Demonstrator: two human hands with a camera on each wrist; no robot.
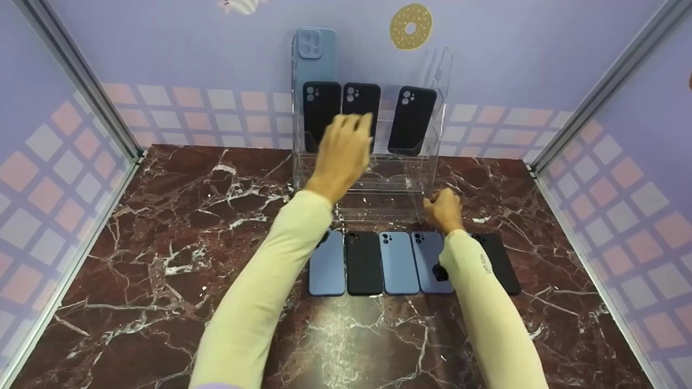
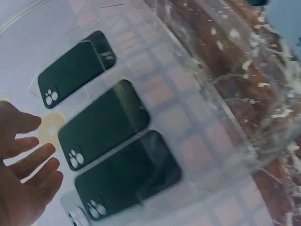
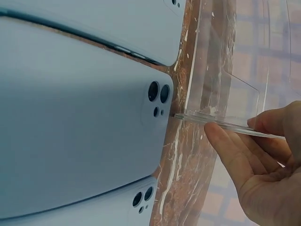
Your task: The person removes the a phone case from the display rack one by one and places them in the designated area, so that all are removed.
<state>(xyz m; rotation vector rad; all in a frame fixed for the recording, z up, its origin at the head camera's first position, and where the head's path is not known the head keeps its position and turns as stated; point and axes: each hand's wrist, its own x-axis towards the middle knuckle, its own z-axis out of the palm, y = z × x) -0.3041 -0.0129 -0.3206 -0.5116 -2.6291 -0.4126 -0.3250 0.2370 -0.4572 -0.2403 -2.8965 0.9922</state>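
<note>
My left hand (image 1: 346,154) is raised before a clear tiered display stand (image 3: 225,126), its fingers loosely extended and holding nothing. Behind it, a middle black phone case (image 1: 361,100) is partly hidden. Left of that stands another black phone case (image 1: 321,111), and a third black phone case (image 1: 412,120) leans to the right, all three on one tier. A light blue phone case (image 1: 319,62) rises behind them at upper left. Down at the stand's lower right side, my right hand (image 1: 445,209) pinches the edge of the clear side panel between thumb and fingers.
Before the stand, phone cases lie in a row on the marbled tabletop (image 1: 178,302): a blue case (image 1: 327,265), a black case (image 1: 365,265), a light blue case (image 1: 400,265), a purplish-blue case (image 1: 427,254) and another black case (image 1: 500,265). Patterned panels enclose the table's back and sides.
</note>
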